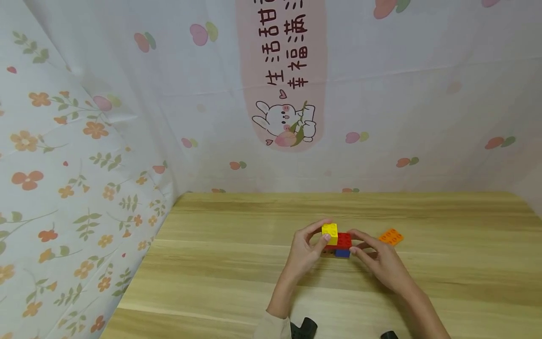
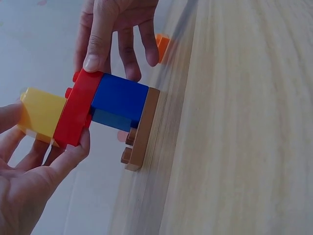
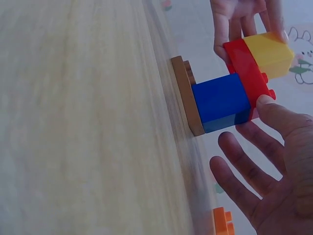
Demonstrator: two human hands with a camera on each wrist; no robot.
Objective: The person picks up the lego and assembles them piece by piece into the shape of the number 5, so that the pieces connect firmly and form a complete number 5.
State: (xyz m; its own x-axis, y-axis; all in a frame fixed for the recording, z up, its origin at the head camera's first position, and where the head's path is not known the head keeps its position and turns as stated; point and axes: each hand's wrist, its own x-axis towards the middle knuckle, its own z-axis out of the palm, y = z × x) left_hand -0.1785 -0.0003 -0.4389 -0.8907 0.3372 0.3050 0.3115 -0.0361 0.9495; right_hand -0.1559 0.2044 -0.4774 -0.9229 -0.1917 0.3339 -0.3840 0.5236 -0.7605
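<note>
A small stack of toy building bricks stands on the table between both hands. At its base lies a brown plate (image 2: 146,132) with studs showing at the left end. A blue brick (image 3: 222,100) sits on the plate's right part, and a red plate (image 1: 345,240) lies across the blue brick, reaching out to the left. On the red plate's left end is a yellow brick (image 1: 330,233). My left hand (image 1: 306,247) pinches the yellow brick, one finger under the red plate's overhang. My right hand (image 1: 381,263) holds the red plate's right end between thumb and fingers.
An orange studded plate (image 1: 391,237) lies on the wooden table (image 1: 220,263) just beyond my right hand. A patterned cloth (image 1: 190,94) hangs behind the table and along its left side. Black devices (image 1: 306,327) show at the bottom edge near my wrists.
</note>
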